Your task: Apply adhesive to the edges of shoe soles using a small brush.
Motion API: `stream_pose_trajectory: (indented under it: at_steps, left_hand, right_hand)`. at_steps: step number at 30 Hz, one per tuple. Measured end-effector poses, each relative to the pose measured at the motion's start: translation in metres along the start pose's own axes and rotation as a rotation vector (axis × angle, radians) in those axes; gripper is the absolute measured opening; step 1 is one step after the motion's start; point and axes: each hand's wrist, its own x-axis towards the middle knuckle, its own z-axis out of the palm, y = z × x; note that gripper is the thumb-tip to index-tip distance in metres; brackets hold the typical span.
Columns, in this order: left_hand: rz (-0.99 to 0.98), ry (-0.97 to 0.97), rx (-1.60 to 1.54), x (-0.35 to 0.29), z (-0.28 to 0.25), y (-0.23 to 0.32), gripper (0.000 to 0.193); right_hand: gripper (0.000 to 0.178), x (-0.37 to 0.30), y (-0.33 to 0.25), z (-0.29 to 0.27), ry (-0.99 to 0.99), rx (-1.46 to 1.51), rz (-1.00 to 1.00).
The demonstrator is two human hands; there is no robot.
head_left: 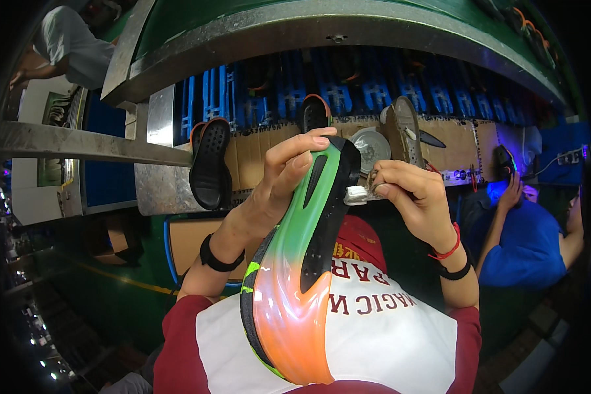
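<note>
My left hand [279,174] grips a glossy shoe sole [295,282] near its upper end, fingers bent over the rim. The sole stands lengthwise in front of my chest and fades from green to orange, with black parts and lime marks along one edge. In my right hand [414,194], thumb and fingers pinch a small tool with a white tip [356,195]. That tip is close to the sole's black side; I cannot tell whether it touches. A pale round dish [370,148] lies just beyond, partly hidden behind the sole.
Black perforated soles [210,164] and a beige shoe part [402,131] lie on a cardboard-covered bench [249,157]. Blue racks [374,95] run behind, under a metal beam [335,20]. On the right, a co-worker in blue [525,243] reaches toward a black shoe [504,161].
</note>
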Motion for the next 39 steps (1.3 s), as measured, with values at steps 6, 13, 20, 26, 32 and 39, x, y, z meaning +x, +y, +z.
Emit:
stream_pose_trajectory:
  at_steps: [6, 13, 20, 26, 32, 39]
  left_hand:
    - [0.005, -0.004, -0.003, -0.008, -0.004, 0.003, 0.089]
    - [0.011, -0.004, -0.004, -0.010, -0.003, -0.002, 0.088]
    - [0.020, -0.009, -0.003, -0.007, 0.003, -0.010, 0.086]
    - [0.034, -0.014, -0.001, 0.006, 0.010, -0.027, 0.085]
    - [-0.191, -0.109, 0.502, 0.038, 0.002, -0.002, 0.060]
    - [-0.659, 0.130, -0.479, 0.049, 0.007, 0.033, 0.104]
  right_hand:
    - [0.010, -0.002, 0.001, 0.000, -0.001, 0.015, -0.002]
    - [0.007, -0.004, 0.002, 0.001, -0.007, 0.049, 0.033]
    - [0.009, -0.004, 0.006, 0.001, 0.000, 0.069, 0.009]
    - [0.009, -0.003, 0.008, 0.001, -0.003, 0.107, 0.033]
    - [0.012, -0.008, 0.017, -0.002, 0.149, 0.234, 0.102]
    - [0.010, -0.002, 0.011, -0.003, 0.325, 0.008, -0.052]
